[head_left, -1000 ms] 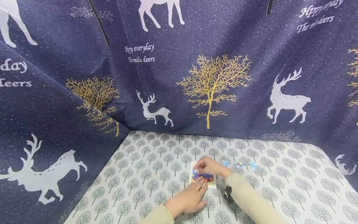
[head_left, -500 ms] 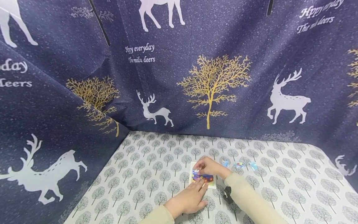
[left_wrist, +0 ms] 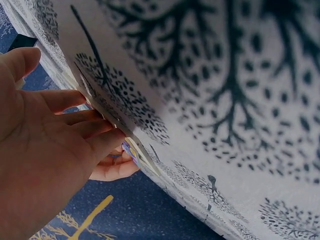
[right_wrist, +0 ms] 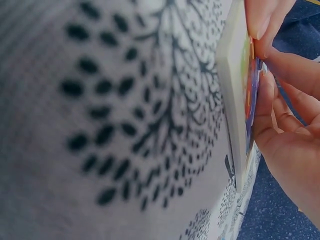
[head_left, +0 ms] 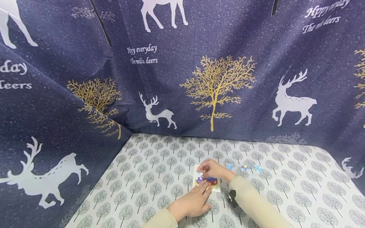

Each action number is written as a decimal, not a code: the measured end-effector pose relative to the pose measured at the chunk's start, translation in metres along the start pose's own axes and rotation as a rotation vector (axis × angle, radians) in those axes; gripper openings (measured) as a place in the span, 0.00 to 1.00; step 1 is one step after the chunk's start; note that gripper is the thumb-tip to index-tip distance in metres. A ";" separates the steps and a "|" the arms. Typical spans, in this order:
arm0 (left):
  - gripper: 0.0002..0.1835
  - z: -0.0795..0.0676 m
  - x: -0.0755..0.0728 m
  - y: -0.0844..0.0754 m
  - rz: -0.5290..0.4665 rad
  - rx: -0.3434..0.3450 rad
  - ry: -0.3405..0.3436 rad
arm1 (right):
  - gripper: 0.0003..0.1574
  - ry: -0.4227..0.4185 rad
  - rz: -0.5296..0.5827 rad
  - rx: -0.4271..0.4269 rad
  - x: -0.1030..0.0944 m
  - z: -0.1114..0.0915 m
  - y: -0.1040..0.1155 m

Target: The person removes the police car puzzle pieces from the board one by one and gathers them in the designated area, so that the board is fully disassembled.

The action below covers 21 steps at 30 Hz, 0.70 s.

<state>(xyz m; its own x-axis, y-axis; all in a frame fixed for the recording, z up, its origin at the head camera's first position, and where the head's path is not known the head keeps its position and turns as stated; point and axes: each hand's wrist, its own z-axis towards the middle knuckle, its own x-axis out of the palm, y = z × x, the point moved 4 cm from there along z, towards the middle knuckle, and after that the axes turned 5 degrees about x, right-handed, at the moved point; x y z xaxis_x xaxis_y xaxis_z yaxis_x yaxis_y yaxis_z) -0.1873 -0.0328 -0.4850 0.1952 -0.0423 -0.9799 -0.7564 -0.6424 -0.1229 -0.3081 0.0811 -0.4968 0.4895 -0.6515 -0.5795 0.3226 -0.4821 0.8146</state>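
A small puzzle board (head_left: 215, 188) with a pale frame lies on the cloth, its picture of a dark blue and red vehicle partly covered by both hands. My left hand (head_left: 194, 201) rests its extended fingertips on the board's near edge; the left wrist view shows this left hand (left_wrist: 55, 135) side-on against the thin board (left_wrist: 145, 157). Over the board's upper left, my right hand (head_left: 212, 169) curls its fingers and thumb round a small puzzle piece, mostly hidden. In the right wrist view, the right hand (right_wrist: 290, 155) touches the picture side of the board (right_wrist: 232, 100).
Several loose light-blue puzzle pieces (head_left: 243, 167) lie right of the board, beyond the right forearm. A tree-patterned cloth (head_left: 159, 180) covers the table. Dark blue curtains (head_left: 171, 79) with deer and trees hang behind and to the left.
The right fingertips shift slightly at the board's upper left, where a little more of the pale picture shows. The left hand and the loose pieces stay in place.
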 end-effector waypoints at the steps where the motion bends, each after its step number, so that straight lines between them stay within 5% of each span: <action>1: 0.34 0.000 0.000 0.000 0.000 0.000 0.000 | 0.15 0.000 0.001 0.001 0.000 0.000 0.000; 21: 0.35 0.003 0.000 0.003 -0.048 -0.003 0.030 | 0.11 -0.008 0.027 0.021 -0.003 -0.003 0.003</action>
<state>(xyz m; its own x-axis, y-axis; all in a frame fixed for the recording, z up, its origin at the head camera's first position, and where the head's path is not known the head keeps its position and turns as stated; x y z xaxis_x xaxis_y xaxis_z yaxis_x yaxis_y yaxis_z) -0.1917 -0.0323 -0.4859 0.2498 -0.0345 -0.9677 -0.7438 -0.6467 -0.1689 -0.3060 0.0833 -0.4929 0.4916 -0.6690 -0.5574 0.2925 -0.4761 0.8293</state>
